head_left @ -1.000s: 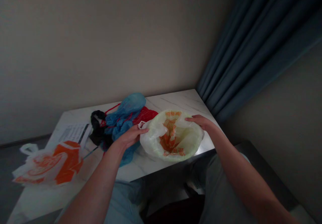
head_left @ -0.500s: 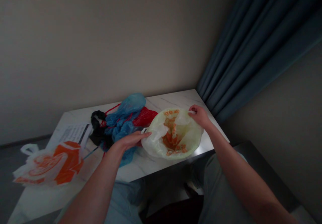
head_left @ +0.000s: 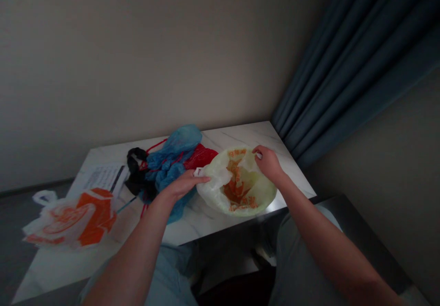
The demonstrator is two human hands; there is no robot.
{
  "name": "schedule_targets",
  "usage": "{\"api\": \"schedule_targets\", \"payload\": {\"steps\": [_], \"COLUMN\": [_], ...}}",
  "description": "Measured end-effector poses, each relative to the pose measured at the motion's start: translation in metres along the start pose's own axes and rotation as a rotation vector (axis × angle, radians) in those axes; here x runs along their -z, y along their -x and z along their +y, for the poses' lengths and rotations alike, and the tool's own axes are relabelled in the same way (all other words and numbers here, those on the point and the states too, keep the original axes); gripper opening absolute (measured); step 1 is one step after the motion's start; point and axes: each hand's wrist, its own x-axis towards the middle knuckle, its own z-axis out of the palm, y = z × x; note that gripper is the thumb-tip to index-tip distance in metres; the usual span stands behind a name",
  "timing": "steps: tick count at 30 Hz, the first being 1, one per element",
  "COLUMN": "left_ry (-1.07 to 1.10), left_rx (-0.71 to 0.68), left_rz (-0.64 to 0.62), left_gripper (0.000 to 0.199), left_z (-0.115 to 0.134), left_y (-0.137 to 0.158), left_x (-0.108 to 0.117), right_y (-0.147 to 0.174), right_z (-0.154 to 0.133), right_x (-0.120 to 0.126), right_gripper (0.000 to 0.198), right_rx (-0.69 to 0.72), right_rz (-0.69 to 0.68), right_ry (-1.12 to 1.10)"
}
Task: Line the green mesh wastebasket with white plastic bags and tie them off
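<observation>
Left hand [head_left: 184, 184] and right hand [head_left: 268, 164] grip one yellowish bag [head_left: 256, 184] by its rim; one orange-printed bag [head_left: 74, 216] lies apart

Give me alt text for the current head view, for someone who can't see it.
The left hand and right hand hold a pale yellow-green plastic bag with orange print open by its rim. To its left, a crumpled blue plastic bag and a white-and-orange plastic bag lie on a white marbled tabletop.
</observation>
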Motion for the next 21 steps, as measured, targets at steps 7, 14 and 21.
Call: {"api": "schedule_targets", "payload": {"steps": [7, 14, 21], "left_ry": [-0.015, 0.018, 0.079], "left_rx": [-0.032, -0.055, -0.073], "left_rz": [0.074, 0.186, 0.307], "left_gripper": [0.044, 0.044, 0.041], "left_z": [-0.004, 0.001, -0.005], "left_y": [0.0, 0.001, 0.002], "left_x": [-0.002, -0.014, -0.02], "right_y": [-0.009, -0.019, -0.028], "right_z": [0.006, 0.01, 0.028], "right_x": [0.0, -0.002, 0.007], "right_gripper": [0.016, 0.019, 0.031], "right_rx": [-0.045, -0.175, -0.513], "right_rz": [0.125, 0.219, 0.273], "right_ry": [-0.201, -0.475, -0.562]}}
